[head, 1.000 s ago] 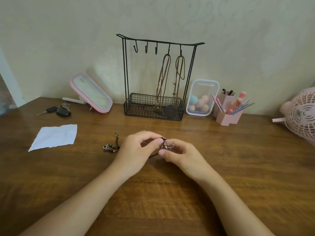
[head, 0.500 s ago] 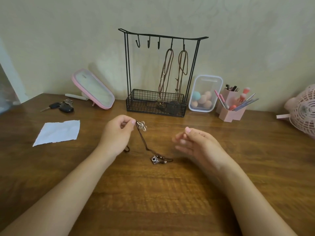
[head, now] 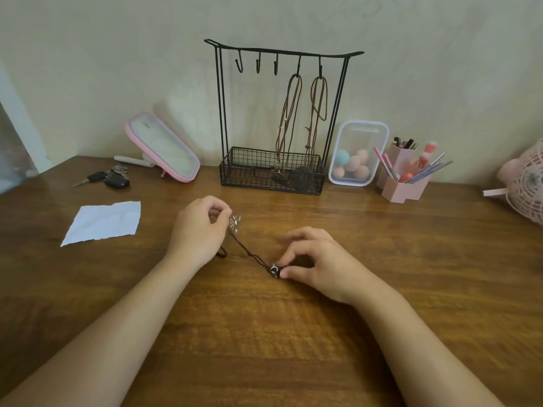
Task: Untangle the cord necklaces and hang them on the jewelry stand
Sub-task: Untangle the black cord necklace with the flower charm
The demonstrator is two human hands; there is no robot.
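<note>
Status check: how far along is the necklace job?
Done: two brown necklaces hang on the two rightmost hooks of the jewelry stand. In hand: the left hand and right hand pinch opposite ends of a dark cord, stretched over the table. Left: free it and hang it; three hooks are bare.

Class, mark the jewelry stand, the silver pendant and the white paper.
jewelry stand [head: 244, 175], head view, basket front wall.
silver pendant [head: 235, 222], head view, its middle.
white paper [head: 102, 223], head view, its centre.

Bare left forearm [head: 117, 327], bare right forearm [head: 411, 333].
</note>
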